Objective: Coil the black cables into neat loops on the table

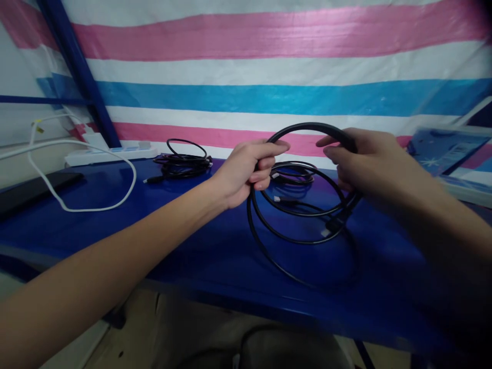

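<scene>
A black cable (303,210) hangs in loose loops above the blue table (115,230). My left hand (246,171) is closed round the loops on their left side. My right hand (359,161) grips the top right of the same coil, fingers curled over it. A plug end of the cable (326,231) dangles inside the loops. Behind my left hand a second coiled black cable (294,173) lies on the table.
Another bundled black cable (182,163) lies at the back left beside a white power strip (111,152), whose white cord (92,205) loops over the table. A dark flat object (31,189) lies far left. A blue box (448,148) stands at the right. A striped sheet hangs behind.
</scene>
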Demonstrator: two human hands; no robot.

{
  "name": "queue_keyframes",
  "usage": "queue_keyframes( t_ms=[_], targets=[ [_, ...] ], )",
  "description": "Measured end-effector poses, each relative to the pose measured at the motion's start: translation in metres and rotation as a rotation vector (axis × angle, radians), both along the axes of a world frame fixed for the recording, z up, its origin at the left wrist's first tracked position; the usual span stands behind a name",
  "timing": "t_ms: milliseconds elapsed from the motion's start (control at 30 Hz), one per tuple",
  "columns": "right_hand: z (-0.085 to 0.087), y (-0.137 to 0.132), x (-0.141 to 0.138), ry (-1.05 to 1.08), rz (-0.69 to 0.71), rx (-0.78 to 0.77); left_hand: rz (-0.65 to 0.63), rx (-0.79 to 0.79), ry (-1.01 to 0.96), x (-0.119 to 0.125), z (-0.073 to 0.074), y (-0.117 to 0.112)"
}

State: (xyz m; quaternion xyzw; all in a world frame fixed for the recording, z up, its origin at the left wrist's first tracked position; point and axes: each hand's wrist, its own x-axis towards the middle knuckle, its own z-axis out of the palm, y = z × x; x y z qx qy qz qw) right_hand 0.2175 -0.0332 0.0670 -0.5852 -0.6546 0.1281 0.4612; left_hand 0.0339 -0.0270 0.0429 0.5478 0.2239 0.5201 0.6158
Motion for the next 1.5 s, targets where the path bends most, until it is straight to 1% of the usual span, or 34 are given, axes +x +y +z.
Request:
queue_keyframes(
  t_ms=[67, 167, 333, 433, 467, 533, 600, 633, 667, 700, 733, 800, 833, 900, 967, 1033, 1100, 1133, 1200, 1267, 1333, 1400, 1500],
  targets=[
    [-0.001, 0.003, 0.003, -0.129, -0.003, 0.018, 0.034, 0.014, 0.020, 0.001, 0.000, -0.002],
    [-0.003, 0.005, 0.007, -0.199, 0.064, -0.039, 0.105, 0.041, 0.058, 0.003, -0.002, -0.003],
    [-0.001, 0.001, 0.008, -0.222, 0.134, -0.250, 0.212, 0.089, 0.125, 0.005, -0.007, -0.001],
    [-0.001, 0.000, 0.007, -0.158, 0.217, -0.277, 0.256, 0.132, 0.163, 0.005, -0.009, 0.001],
    [-0.001, -0.001, 0.007, -0.129, 0.234, -0.270, 0.290, 0.169, 0.188, 0.005, -0.009, 0.002],
    [-0.003, -0.001, 0.005, -0.062, 0.235, -0.244, 0.413, 0.324, 0.258, 0.004, -0.010, 0.005],
    [-0.004, -0.002, 0.002, 0.016, 0.206, -0.199, 0.530, 0.507, 0.336, 0.003, -0.012, 0.009],
    [-0.004, -0.002, 0.000, 0.057, 0.182, -0.173, 0.555, 0.548, 0.373, 0.002, -0.012, 0.012],
    [-0.004, -0.003, -0.001, 0.097, 0.156, -0.146, 0.553, 0.535, 0.405, 0.001, -0.013, 0.014],
    [-0.003, -0.003, -0.002, 0.140, 0.135, -0.121, 0.528, 0.468, 0.434, -0.001, -0.014, 0.015],
    [-0.002, -0.003, -0.002, 0.189, 0.123, -0.099, 0.488, 0.366, 0.459, -0.002, -0.015, 0.017],
    [-0.001, -0.002, -0.002, 0.295, 0.132, -0.067, 0.370, 0.147, 0.476, -0.005, -0.017, 0.018],
    [-0.001, -0.001, -0.001, 0.348, 0.148, -0.057, 0.304, 0.061, 0.464, -0.006, -0.018, 0.019],
    [0.000, 0.000, 0.001, 0.440, 0.193, -0.070, 0.206, -0.029, 0.409, -0.007, -0.019, 0.019],
    [-0.001, 0.001, 0.002, 0.501, 0.213, -0.122, 0.201, -0.019, 0.334, -0.007, -0.018, 0.019],
    [-0.001, 0.002, 0.001, 0.532, 0.206, -0.175, 0.246, 0.044, 0.280, -0.007, -0.015, 0.018],
    [-0.001, 0.001, -0.001, 0.525, 0.188, -0.175, 0.258, 0.102, 0.232, -0.006, -0.011, 0.017],
    [-0.001, 0.001, -0.001, 0.518, 0.184, -0.163, 0.240, 0.120, 0.197, -0.006, -0.009, 0.016],
    [-0.001, 0.001, -0.002, 0.509, 0.179, -0.158, 0.157, 0.130, 0.107, -0.005, -0.005, 0.013],
    [0.000, 0.001, -0.001, 0.506, 0.187, -0.206, 0.049, 0.127, 0.025, -0.005, -0.002, 0.012],
    [0.001, 0.000, 0.000, 0.491, 0.211, -0.261, -0.008, 0.142, -0.007, -0.005, -0.001, 0.010],
    [0.001, 0.000, 0.000, 0.466, 0.232, -0.301, 0.000, 0.169, -0.002, -0.006, 0.000, 0.010],
    [0.000, -0.001, -0.002, 0.436, 0.243, -0.340, 0.056, 0.184, 0.032, -0.007, 0.001, 0.010]
  ],
)
